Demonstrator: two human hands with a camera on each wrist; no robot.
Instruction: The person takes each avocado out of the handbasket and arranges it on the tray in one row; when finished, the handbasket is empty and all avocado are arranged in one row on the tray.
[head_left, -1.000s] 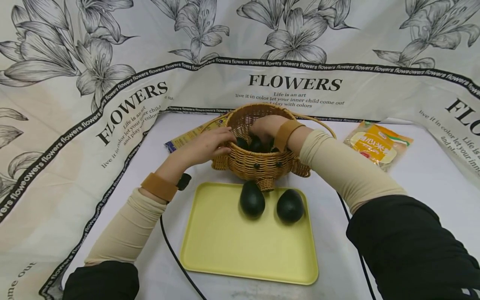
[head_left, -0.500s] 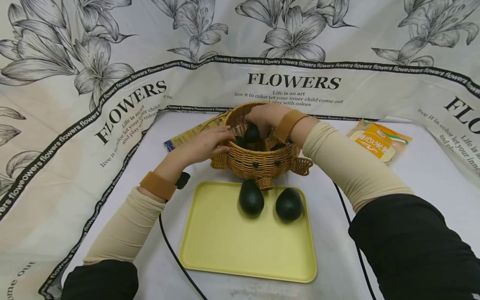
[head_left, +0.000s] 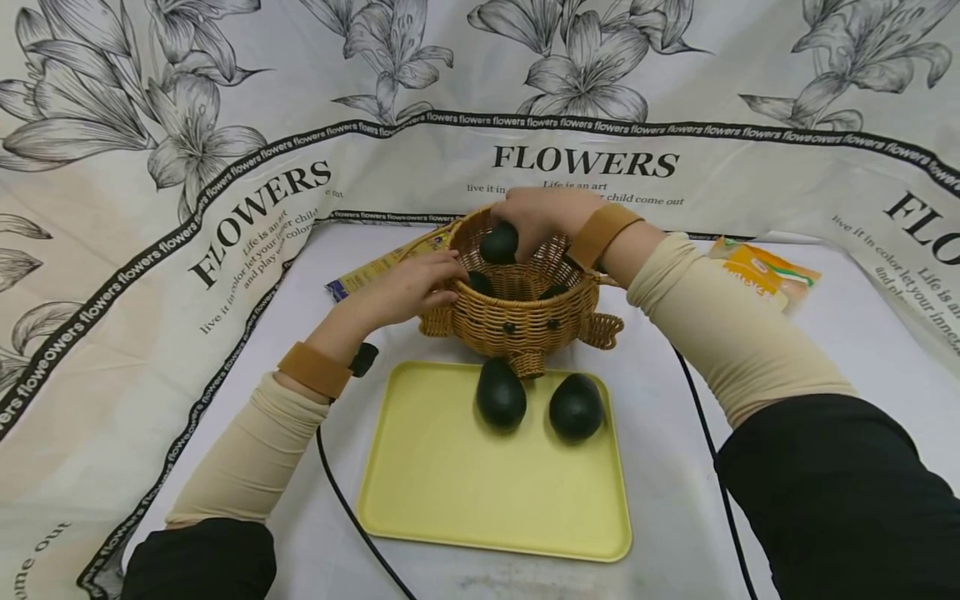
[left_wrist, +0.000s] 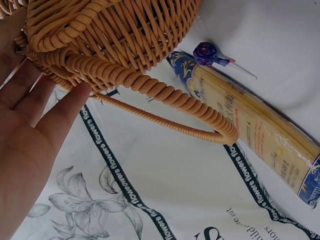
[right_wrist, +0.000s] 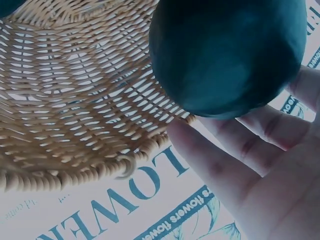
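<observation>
In the head view a wicker basket with an animal-like front stands behind a yellow tray. My right hand holds a dark green avocado over the basket's opening, near its back rim. Close up in the right wrist view, the avocado is against the fingers. With fingers and thumb at its left rim, my left hand holds the basket. Two more dark shapes, like avocados, lie partly hidden inside the basket. On the tray's far side lie an avocado and another avocado.
A spaghetti packet lies left of the basket, with a purple-wrapped lollipop beside it. An orange snack bag sits at the back right, partly behind my right arm. The basket's handle sticks out. Black cables run beside the tray.
My right hand has risen from inside the basket, lifting an avocado up towards the back rim. My left hand stays at the basket's left rim.
</observation>
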